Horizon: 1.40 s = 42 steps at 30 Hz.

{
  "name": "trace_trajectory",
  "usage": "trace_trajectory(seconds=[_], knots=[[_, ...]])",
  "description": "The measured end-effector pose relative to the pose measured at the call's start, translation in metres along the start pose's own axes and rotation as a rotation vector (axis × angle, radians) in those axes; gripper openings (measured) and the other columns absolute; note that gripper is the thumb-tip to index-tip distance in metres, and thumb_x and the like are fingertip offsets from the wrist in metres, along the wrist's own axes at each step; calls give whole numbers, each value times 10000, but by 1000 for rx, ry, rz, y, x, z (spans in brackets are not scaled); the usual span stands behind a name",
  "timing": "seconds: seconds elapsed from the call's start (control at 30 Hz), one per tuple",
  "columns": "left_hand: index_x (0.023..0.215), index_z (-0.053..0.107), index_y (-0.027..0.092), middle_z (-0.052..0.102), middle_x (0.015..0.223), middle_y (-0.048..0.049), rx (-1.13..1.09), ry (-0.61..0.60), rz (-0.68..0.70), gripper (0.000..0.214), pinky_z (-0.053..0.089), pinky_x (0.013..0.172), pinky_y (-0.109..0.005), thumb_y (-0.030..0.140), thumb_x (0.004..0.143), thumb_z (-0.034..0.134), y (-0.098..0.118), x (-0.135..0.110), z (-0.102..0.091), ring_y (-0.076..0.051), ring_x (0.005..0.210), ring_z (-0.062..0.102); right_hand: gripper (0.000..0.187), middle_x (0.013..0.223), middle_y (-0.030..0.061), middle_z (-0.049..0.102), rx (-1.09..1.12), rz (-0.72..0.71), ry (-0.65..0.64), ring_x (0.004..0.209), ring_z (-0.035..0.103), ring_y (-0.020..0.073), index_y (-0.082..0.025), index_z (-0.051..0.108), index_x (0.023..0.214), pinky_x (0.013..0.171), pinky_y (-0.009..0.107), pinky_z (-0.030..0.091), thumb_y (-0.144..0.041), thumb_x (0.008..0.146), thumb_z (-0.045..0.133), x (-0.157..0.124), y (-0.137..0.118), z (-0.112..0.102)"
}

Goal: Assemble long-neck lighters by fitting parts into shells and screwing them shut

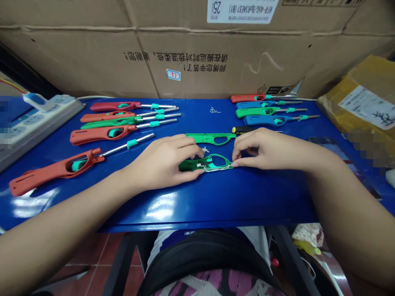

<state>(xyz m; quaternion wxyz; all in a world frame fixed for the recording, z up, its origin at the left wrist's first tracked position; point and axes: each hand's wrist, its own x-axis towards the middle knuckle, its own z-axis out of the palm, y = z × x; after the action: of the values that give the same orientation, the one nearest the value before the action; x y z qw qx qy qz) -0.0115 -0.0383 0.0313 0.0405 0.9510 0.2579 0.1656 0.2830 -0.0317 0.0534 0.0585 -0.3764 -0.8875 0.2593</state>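
Observation:
A green half casing of a long-reach gas lighter (pixel 219 157) lies open side up on the blue table in front of me. Its turquoise trigger (pixel 212 164) and a small dark part sit inside, and a thin white wire (pixel 216 169) runs along the near edge. My left hand (pixel 175 161) grips the casing's handle end, covering most of it, thumb on the near side. At the front end, my right hand (pixel 254 150) is closed, thumb and forefinger pinching the end of the wire at the casing's tip. The other green casing half (pixel 211 139) lies just behind.
Several lighters (pixel 120 119) lie at the left and more lighters (pixel 274 111) at the back right. A screwdriver (pixel 242 130) is behind my right hand. A power strip (pixel 40 119), a cardboard box (pixel 185 45), a yellow-taped parcel (pixel 361 98) and a phone (pixel 330 144) surround the work area.

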Motion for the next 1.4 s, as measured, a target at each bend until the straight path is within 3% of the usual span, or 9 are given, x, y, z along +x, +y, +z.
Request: trace_trajectory(seconds=[0.17, 0.53, 0.73, 0.9, 1.03, 1.23, 1.4], knots=[[1064, 677, 182, 727, 1029, -52, -17, -5, 18, 182, 512, 822, -307, 338, 999, 610, 1, 0, 0, -202, 952, 674, 183, 943, 71, 710, -16, -112, 176, 806, 601, 179, -185, 756, 937, 728, 300, 429, -345, 927, 668, 5, -7, 7], [1068, 700, 182, 735, 1000, -58, -40, -40, 16, 210, 532, 893, -342, 335, 1007, 571, 2, 0, 1, -210, 930, 684, 23, 837, 6, 627, -8, -134, 39, 684, 510, 122, -184, 659, 863, 630, 250, 361, -169, 880, 663, 12, -13, 17], [1059, 704, 175, 732, 955, -57, -64, -45, 1, 265, 532, 830, -321, 359, 1043, 515, 2, 0, 4, -201, 903, 690, 53, 836, -4, 623, 31, -110, 22, 654, 515, 112, -193, 644, 863, 608, 246, 366, -213, 895, 681, 8, -14, 15], [1051, 698, 176, 739, 995, -51, -84, -32, -3, 239, 520, 827, -301, 314, 1056, 503, 2, 1, 6, -186, 910, 693, 70, 933, 32, 648, -1, -145, -48, 751, 569, 139, -194, 724, 906, 674, 259, 415, -257, 909, 691, 6, -15, 12], [1026, 691, 178, 741, 994, -48, -104, -31, -21, 222, 520, 825, -299, 303, 1047, 509, 2, 1, 6, -183, 911, 695, 107, 955, 46, 681, 3, -155, -26, 795, 601, 155, -199, 744, 920, 707, 267, 432, -226, 925, 640, 5, -16, 12], [1017, 690, 175, 732, 944, -51, -135, -25, -47, 222, 531, 813, -304, 311, 1036, 515, 2, 0, 8, -185, 893, 689, 82, 900, 19, 688, -28, -112, 35, 713, 557, 138, -206, 692, 949, 617, 253, 368, -212, 869, 677, 8, -16, 17], [1032, 691, 166, 735, 944, -48, -147, 3, -40, 216, 527, 792, -291, 305, 1038, 526, 3, 0, 9, -180, 881, 691, 149, 828, -1, 691, 8, -81, 56, 654, 545, 123, -207, 701, 1046, 597, 250, 350, -236, 932, 610, 10, -18, 20]])
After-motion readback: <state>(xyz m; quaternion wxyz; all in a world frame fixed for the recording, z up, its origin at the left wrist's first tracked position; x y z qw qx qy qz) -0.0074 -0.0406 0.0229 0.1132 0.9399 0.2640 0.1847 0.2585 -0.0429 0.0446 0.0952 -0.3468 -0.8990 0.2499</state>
